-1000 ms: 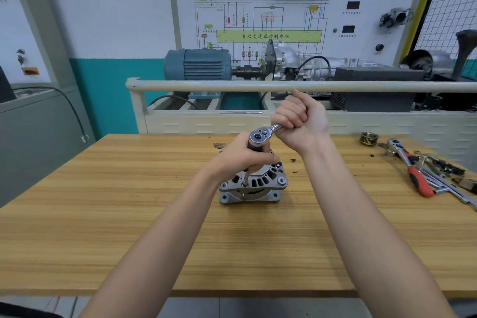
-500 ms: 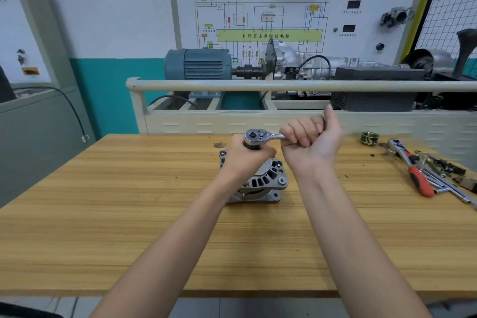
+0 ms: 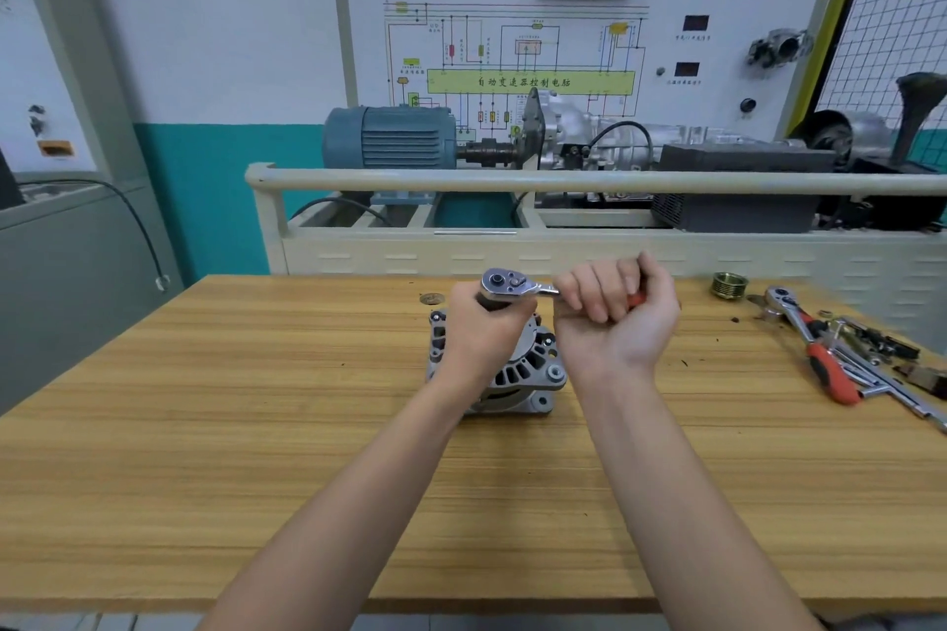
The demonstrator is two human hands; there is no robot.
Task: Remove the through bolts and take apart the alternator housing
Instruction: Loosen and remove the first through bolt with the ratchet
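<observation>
No containers on the wooden bench (image 3: 256, 425); loose parts lie straight on the top. Alternator (image 3: 517, 369) sits near bench centre, toward the far edge, vented housing face up.

Ratchet wrench (image 3: 517, 286) is above the alternator, head roughly over its middle, handle running right. Socket and any bolt under the head are hidden by the left hand.

Left hand (image 3: 484, 328): fingers curled round the dark part directly under the ratchet head, wrist over the housing's left side.

Right hand (image 3: 617, 318): closed fist on the ratchet handle, all fingers wrapped, a bit of red grip showing past the knuckles.

Far right of bench: grooved pulley (image 3: 728, 284) standing alone, then a second ratchet with red handle (image 3: 815, 348) in a heap of loose tools.
</observation>
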